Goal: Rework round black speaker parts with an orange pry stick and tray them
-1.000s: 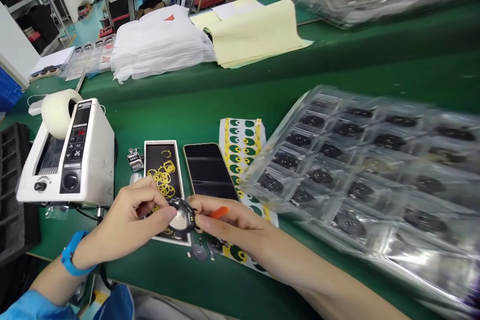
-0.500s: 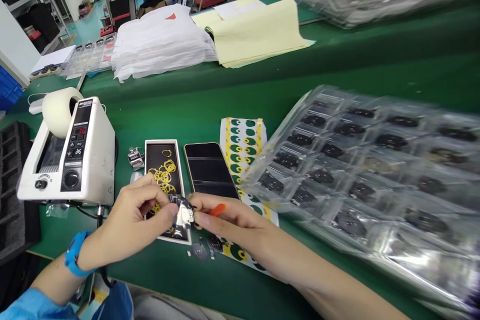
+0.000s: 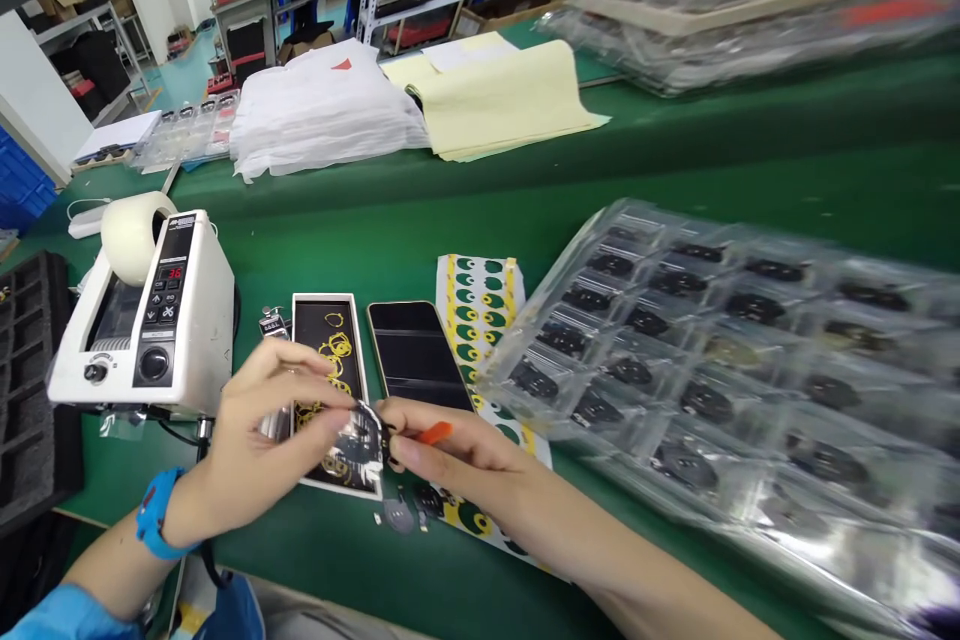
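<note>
A small, shiny dark rounded part [image 3: 361, 440] is held up over the near end of a white-rimmed box [image 3: 361, 352]. My left hand [image 3: 281, 425] pinches its upper left edge between thumb and forefinger. On the other side, the fingertips of my right hand [image 3: 450, 445] close on its right edge. An orange pointed piece [image 3: 436, 433] sticks out between my right fingers; the rest of it is hidden. Yellow rings [image 3: 337, 344] lie inside the box. Just below my hands, a grey disc-shaped part [image 3: 399, 514] and a black part [image 3: 429, 498] rest on the green table.
A white tape dispenser [image 3: 187, 320] stands left, beside a black foam tray [image 3: 37, 370]. Right of the box lie a phone [image 3: 420, 350] and a sticker sheet [image 3: 491, 270]. Clear compartment trays [image 3: 720, 320] fill the right. White sheets [image 3: 322, 115] and yellow paper [image 3: 510, 100] lie behind.
The view has tilted up slightly, so the table things sit lower. My left fingers have spread a little and more of the held part shows. My right hand keeps its hold.
</note>
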Demonstrator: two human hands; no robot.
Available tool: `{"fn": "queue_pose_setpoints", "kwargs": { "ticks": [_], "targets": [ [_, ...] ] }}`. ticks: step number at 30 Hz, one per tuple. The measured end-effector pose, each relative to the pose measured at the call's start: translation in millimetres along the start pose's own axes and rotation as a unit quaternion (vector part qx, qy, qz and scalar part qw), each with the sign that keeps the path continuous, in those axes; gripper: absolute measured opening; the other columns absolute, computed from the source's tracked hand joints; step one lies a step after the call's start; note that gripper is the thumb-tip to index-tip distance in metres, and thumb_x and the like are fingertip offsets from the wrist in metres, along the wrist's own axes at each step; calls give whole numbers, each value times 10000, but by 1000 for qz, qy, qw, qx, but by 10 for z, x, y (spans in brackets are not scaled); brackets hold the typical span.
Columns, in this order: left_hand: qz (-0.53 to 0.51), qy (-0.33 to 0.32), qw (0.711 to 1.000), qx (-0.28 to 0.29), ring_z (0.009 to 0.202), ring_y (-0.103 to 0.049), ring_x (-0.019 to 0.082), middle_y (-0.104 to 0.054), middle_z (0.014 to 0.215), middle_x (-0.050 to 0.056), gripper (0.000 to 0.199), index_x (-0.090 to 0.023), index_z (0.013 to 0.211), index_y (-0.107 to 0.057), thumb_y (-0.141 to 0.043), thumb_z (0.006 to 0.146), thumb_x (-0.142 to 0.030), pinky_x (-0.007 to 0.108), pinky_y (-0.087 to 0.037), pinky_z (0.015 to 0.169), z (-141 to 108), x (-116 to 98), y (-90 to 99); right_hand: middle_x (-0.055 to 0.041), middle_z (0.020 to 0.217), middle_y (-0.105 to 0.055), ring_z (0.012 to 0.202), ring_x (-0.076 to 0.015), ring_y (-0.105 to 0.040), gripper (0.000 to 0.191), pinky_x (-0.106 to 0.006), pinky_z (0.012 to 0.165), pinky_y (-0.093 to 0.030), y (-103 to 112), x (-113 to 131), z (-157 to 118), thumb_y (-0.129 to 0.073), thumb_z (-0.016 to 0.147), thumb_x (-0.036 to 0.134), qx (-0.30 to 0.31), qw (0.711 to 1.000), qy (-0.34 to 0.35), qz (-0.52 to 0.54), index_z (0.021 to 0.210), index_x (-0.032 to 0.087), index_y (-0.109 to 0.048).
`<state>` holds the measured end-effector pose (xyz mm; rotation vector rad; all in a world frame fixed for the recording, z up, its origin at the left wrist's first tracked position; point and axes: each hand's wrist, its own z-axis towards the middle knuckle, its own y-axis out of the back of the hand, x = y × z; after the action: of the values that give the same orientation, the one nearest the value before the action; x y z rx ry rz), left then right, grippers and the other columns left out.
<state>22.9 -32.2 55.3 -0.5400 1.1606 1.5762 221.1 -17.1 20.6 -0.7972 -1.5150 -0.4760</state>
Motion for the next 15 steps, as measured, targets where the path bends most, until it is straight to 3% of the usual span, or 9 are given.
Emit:
{"fn": "queue_pose_setpoints", "kwargs": {
  "ticks": [3,5,10,15],
  "targets": [
    [-56,8,994,95,1095,-643,254,-660,1208,124,86,-219,892,-746,-673,856,-188,403,-536,903,-26,40,-74,13,696,-433,663,-141,-398,502,-265,616,-340,-20,-21,1,-533,884,659,4,1000,17,-9,723,184,-553],
    [-77,12,989,127,1175,-617,289,-645,1277,135,131,-226,954,-747,-714,827,-221,463,-501,984,-34,78,-107,0,698,-466,674,-152,-431,522,-270,617,-366,-38,-17,11,-529,877,675,3,1000,20,-9,711,182,-573],
    [-132,-2,977,165,1181,-627,293,-675,1249,121,286,-236,978,-716,-811,713,-185,476,-492,1007,-32,153,-134,-34,769,-587,756,-183,-526,512,-302,701,-437,-92,-44,13,-599,828,687,16,999,10,32,779,181,-662],
    [-212,-54,961,167,1152,-653,287,-675,1263,136,441,-185,1083,-688,-826,667,-134,418,-492,1043,-58,109,-142,-59,803,-658,793,-223,-619,481,-365,743,-507,-86,-303,-141,-733,723,668,-58,991,-63,99,758,193,-673]
  ]
}}
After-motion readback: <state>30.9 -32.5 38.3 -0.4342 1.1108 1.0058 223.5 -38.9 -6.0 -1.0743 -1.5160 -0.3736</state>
